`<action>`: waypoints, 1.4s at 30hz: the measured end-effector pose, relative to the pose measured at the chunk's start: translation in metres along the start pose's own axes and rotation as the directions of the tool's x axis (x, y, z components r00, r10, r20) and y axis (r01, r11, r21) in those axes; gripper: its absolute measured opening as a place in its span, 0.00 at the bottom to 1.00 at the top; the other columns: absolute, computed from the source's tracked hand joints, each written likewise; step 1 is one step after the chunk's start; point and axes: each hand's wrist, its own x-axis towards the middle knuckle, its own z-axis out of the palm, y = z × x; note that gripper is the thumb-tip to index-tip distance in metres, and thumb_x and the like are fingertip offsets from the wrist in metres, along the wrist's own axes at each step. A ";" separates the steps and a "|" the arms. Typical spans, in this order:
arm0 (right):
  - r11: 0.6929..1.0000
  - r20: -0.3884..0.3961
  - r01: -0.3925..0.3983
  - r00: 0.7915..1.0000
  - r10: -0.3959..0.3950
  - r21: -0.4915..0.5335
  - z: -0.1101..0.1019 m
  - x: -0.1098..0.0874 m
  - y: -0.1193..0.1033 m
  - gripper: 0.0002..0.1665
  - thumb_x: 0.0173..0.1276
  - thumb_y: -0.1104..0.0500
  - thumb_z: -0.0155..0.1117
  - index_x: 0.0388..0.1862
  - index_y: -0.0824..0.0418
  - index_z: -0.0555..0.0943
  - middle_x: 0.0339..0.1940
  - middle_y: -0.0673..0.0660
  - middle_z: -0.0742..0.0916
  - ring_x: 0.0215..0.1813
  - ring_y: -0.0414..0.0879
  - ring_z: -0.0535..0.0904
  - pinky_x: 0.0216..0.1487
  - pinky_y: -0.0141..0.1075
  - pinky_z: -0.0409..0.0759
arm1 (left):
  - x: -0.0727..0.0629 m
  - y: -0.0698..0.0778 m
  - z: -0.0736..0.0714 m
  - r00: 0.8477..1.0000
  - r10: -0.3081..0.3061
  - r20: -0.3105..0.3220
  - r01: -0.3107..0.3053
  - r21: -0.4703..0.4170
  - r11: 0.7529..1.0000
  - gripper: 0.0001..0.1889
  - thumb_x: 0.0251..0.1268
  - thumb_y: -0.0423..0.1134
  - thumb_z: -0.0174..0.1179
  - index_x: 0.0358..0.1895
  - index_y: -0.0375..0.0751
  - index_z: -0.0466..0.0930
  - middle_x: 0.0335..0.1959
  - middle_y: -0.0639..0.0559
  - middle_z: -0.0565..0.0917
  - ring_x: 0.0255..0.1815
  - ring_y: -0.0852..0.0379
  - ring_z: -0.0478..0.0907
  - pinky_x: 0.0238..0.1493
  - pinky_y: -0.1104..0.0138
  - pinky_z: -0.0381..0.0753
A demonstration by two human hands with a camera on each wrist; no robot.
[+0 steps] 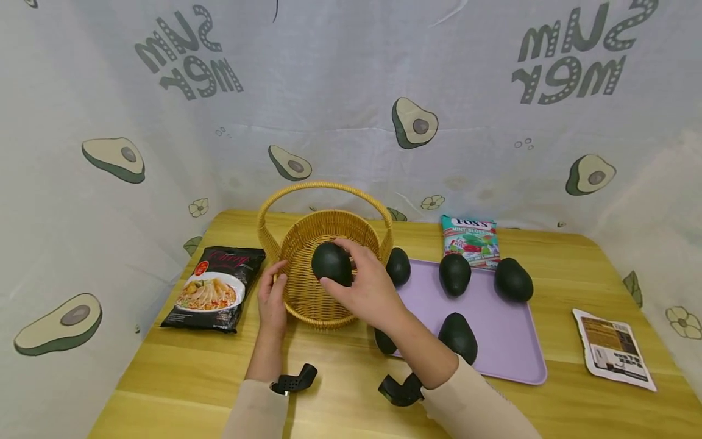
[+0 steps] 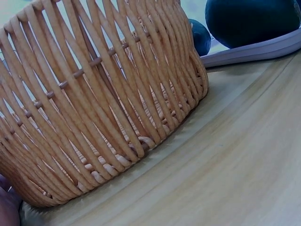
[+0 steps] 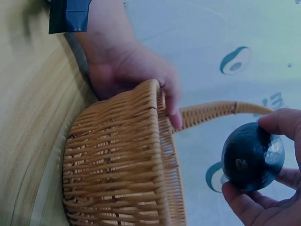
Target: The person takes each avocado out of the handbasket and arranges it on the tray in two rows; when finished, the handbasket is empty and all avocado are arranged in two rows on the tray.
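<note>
A dark green avocado is pinched between the thumb and fingers of my right hand, over the opening of a yellow wicker basket. In the right wrist view the held avocado is above the level of the basket's rim. My left hand grips the basket's left rim, its fingers hooked over the edge in the right wrist view. The left wrist view is mostly filled by the basket's woven side. The basket's handle arches up behind the held avocado.
Right of the basket lies a lilac tray with several avocados, one partly behind my right forearm. A black noodle packet lies left of the basket. A Fox's candy bag is behind the tray; a white-and-brown pouch sits far right.
</note>
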 end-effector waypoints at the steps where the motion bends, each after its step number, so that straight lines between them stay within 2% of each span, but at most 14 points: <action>1: 1.000 -0.004 -0.011 1.000 0.011 0.005 -0.003 -0.003 0.002 0.43 0.63 0.47 0.75 0.76 0.45 0.69 0.65 0.56 0.79 0.60 0.52 0.79 0.53 0.49 0.83 | 0.000 0.000 0.000 1.000 -0.004 0.004 0.004 -0.003 1.000 0.19 0.77 0.32 0.47 0.64 0.28 0.74 0.62 0.56 0.78 0.70 0.62 0.66 0.74 0.63 0.58; 7: 0.995 -0.017 -0.076 0.997 0.077 0.062 -0.023 -0.022 0.015 0.44 0.63 0.48 0.76 0.76 0.45 0.68 0.64 0.55 0.79 0.59 0.54 0.80 0.50 0.47 0.85 | 0.000 -0.001 0.001 1.000 -0.026 0.013 0.026 -0.003 1.000 0.19 0.78 0.33 0.46 0.65 0.29 0.73 0.69 0.42 0.74 0.74 0.57 0.62 0.77 0.58 0.55; 10: 0.991 -0.031 -0.100 0.994 0.103 0.086 -0.035 -0.030 0.023 0.44 0.63 0.48 0.76 0.76 0.46 0.68 0.62 0.57 0.79 0.58 0.55 0.80 0.52 0.50 0.85 | 0.000 0.000 0.001 1.000 -0.025 0.016 0.025 -0.004 1.000 0.19 0.78 0.33 0.46 0.66 0.28 0.72 0.71 0.38 0.71 0.76 0.54 0.61 0.78 0.55 0.53; 14: 0.989 -0.067 -0.124 0.989 0.130 0.084 -0.052 -0.043 0.034 0.44 0.64 0.47 0.75 0.76 0.47 0.67 0.63 0.58 0.79 0.62 0.55 0.79 0.59 0.54 0.82 | -0.001 0.000 0.001 0.999 -0.031 0.011 0.031 0.002 1.000 0.19 0.78 0.32 0.45 0.65 0.29 0.73 0.71 0.38 0.72 0.76 0.53 0.61 0.78 0.55 0.54; 20: 0.987 -0.138 -0.161 0.977 0.161 0.015 -0.085 -0.066 0.050 0.44 0.65 0.45 0.74 0.76 0.51 0.66 0.66 0.59 0.77 0.64 0.55 0.76 0.61 0.54 0.81 | -0.002 0.000 0.001 0.999 -0.042 0.005 0.042 0.007 0.999 0.19 0.78 0.33 0.46 0.65 0.29 0.73 0.70 0.41 0.73 0.74 0.57 0.63 0.76 0.59 0.55; 21: 0.985 -0.149 -0.170 0.974 0.168 0.003 -0.091 -0.071 0.052 0.44 0.65 0.45 0.74 0.76 0.51 0.66 0.65 0.59 0.77 0.63 0.55 0.76 0.60 0.51 0.82 | -0.002 -0.001 0.001 0.999 -0.042 0.004 0.042 0.005 0.999 0.19 0.78 0.33 0.46 0.65 0.29 0.73 0.70 0.41 0.73 0.74 0.57 0.63 0.76 0.60 0.56; 24: 0.980 -0.195 -0.197 0.962 0.189 -0.025 -0.107 -0.083 0.060 0.46 0.66 0.45 0.74 0.77 0.54 0.64 0.66 0.61 0.76 0.62 0.56 0.76 0.56 0.32 0.82 | -0.002 -0.001 0.001 0.999 -0.040 0.006 0.040 -0.007 0.999 0.19 0.78 0.33 0.46 0.65 0.29 0.73 0.69 0.43 0.74 0.74 0.58 0.63 0.76 0.59 0.55; 26: 0.980 -0.230 -0.198 0.955 0.187 -0.027 -0.118 -0.090 0.067 0.47 0.66 0.48 0.74 0.78 0.56 0.61 0.66 0.64 0.75 0.61 0.59 0.76 0.51 0.19 0.77 | -0.001 -0.001 0.001 0.999 -0.036 0.007 0.036 -0.014 0.999 0.19 0.78 0.33 0.46 0.65 0.29 0.73 0.68 0.44 0.74 0.74 0.57 0.62 0.76 0.58 0.55; 28: 0.981 -0.267 -0.192 0.947 0.177 -0.031 -0.127 -0.096 0.076 0.48 0.67 0.52 0.74 0.79 0.56 0.60 0.66 0.66 0.74 0.60 0.61 0.76 0.47 0.11 0.70 | -0.001 -0.001 0.001 0.999 -0.032 0.011 0.032 -0.023 0.999 0.19 0.78 0.33 0.46 0.65 0.29 0.73 0.68 0.45 0.74 0.75 0.57 0.62 0.77 0.57 0.54; 30: 0.979 -0.288 -0.198 0.941 0.179 -0.038 -0.135 -0.102 0.085 0.48 0.67 0.54 0.74 0.80 0.56 0.60 0.64 0.68 0.74 0.58 0.62 0.76 0.45 0.10 0.69 | 0.000 -0.001 0.001 0.999 -0.029 0.013 0.029 -0.027 0.999 0.19 0.78 0.33 0.46 0.64 0.29 0.74 0.68 0.45 0.74 0.75 0.55 0.62 0.77 0.57 0.54; 33: 0.966 -0.305 -0.249 0.927 0.219 -0.063 -0.146 -0.110 0.099 0.48 0.67 0.54 0.74 0.80 0.56 0.61 0.62 0.70 0.74 0.56 0.61 0.76 0.42 0.09 0.69 | 0.000 -0.001 0.001 0.999 -0.029 0.018 0.030 -0.034 0.999 0.19 0.78 0.34 0.47 0.64 0.29 0.74 0.69 0.45 0.74 0.76 0.55 0.61 0.77 0.56 0.53; 38: 0.928 -0.301 -0.357 0.901 0.312 -0.108 -0.158 -0.127 0.118 0.49 0.67 0.50 0.74 0.79 0.63 0.60 0.66 0.75 0.71 0.57 0.70 0.75 0.36 0.11 0.68 | 0.000 -0.001 0.001 0.999 -0.027 0.019 0.028 -0.032 0.999 0.19 0.78 0.33 0.46 0.65 0.29 0.73 0.69 0.44 0.74 0.74 0.57 0.62 0.76 0.59 0.55; 42: 0.905 -0.298 -0.404 0.887 0.352 -0.133 -0.161 -0.142 0.132 0.49 0.67 0.48 0.73 0.77 0.66 0.60 0.69 0.76 0.69 0.60 0.72 0.73 0.32 0.13 0.69 | -0.001 -0.001 0.001 1.000 -0.025 0.019 0.026 -0.027 0.999 0.19 0.78 0.33 0.46 0.65 0.30 0.74 0.69 0.44 0.74 0.74 0.57 0.63 0.75 0.59 0.56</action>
